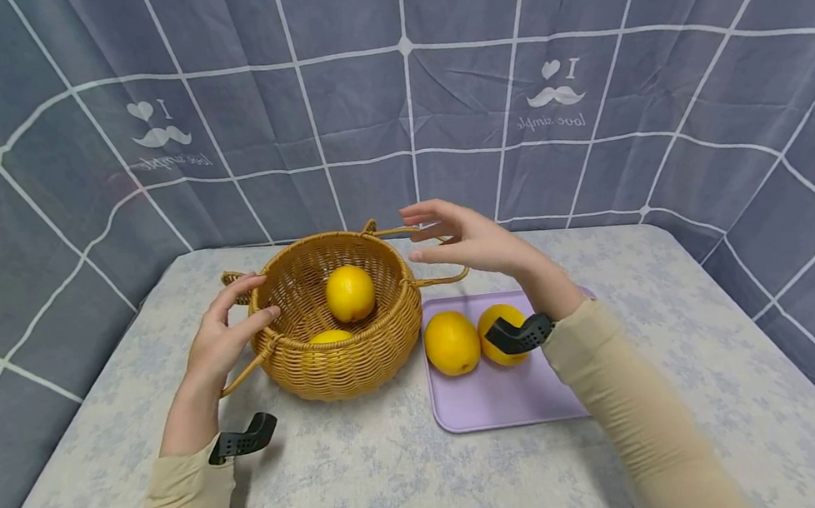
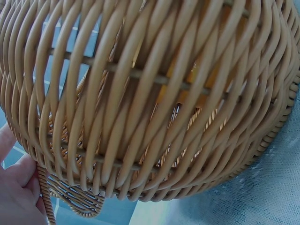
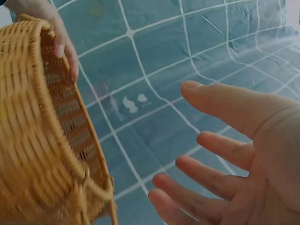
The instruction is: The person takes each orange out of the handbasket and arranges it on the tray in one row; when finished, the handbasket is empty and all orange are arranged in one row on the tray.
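A woven wicker basket [image 1: 347, 360] stands left of centre, tipped slightly toward me. My left hand [image 1: 228, 325] holds its left rim, with fingers over the edge and the thumb at the inner side. Inside it lie a round yellow fruit [image 1: 350, 293] and a second yellow fruit [image 1: 330, 336], partly hidden by the front wall. My right hand [image 1: 468, 239] is in the air above the right handle [image 1: 444, 280], fingers apart and nothing in them. In the right wrist view, the right hand's spread fingers [image 3: 211, 180] are apart from the basket [image 3: 28, 122].
Right of the basket, a lilac tray [image 1: 500, 403] bears a yellow fruit [image 1: 451, 343] and another yellow fruit [image 1: 501, 329], the latter partly behind my wrist strap. A patterned cloth [image 1: 343, 479] covers the table. Grey-blue checked curtain [image 1: 361, 108] hangs behind and at both sides.
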A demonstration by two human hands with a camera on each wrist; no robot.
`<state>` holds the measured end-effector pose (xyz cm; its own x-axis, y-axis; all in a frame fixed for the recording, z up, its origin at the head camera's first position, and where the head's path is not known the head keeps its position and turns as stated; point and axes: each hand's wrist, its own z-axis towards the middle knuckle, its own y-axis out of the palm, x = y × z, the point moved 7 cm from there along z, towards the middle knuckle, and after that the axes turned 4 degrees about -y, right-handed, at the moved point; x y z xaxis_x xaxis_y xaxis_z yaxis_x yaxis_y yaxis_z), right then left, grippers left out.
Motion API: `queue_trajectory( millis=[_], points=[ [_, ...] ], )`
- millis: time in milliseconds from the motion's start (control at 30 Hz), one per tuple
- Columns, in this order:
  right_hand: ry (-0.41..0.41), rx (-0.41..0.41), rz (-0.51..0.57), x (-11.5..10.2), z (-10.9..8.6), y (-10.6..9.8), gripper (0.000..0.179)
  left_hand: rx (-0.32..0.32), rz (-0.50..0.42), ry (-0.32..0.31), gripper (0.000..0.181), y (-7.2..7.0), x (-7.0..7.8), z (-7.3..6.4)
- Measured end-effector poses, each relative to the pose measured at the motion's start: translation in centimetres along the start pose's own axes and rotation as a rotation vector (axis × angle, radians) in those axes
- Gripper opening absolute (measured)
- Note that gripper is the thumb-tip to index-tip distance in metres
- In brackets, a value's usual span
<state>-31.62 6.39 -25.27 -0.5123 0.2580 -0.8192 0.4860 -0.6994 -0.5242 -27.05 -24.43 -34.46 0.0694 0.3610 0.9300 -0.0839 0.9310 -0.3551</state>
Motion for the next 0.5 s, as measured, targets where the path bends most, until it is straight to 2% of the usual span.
queue_trajectory(
  millis=[267,500],
  points=[
    [0.046,-0.067,0.049,-0.8,4.9,2.3,0.052,-0.002,-0.013,-0.005,0.06,0.0,-0.1,0.0],
    [0.042,-0.158,0.11,-1.3,8.6,4.9,0.046,0.003,0.001,-0.011,0.06,0.0,0.0,0.1]
  ],
)
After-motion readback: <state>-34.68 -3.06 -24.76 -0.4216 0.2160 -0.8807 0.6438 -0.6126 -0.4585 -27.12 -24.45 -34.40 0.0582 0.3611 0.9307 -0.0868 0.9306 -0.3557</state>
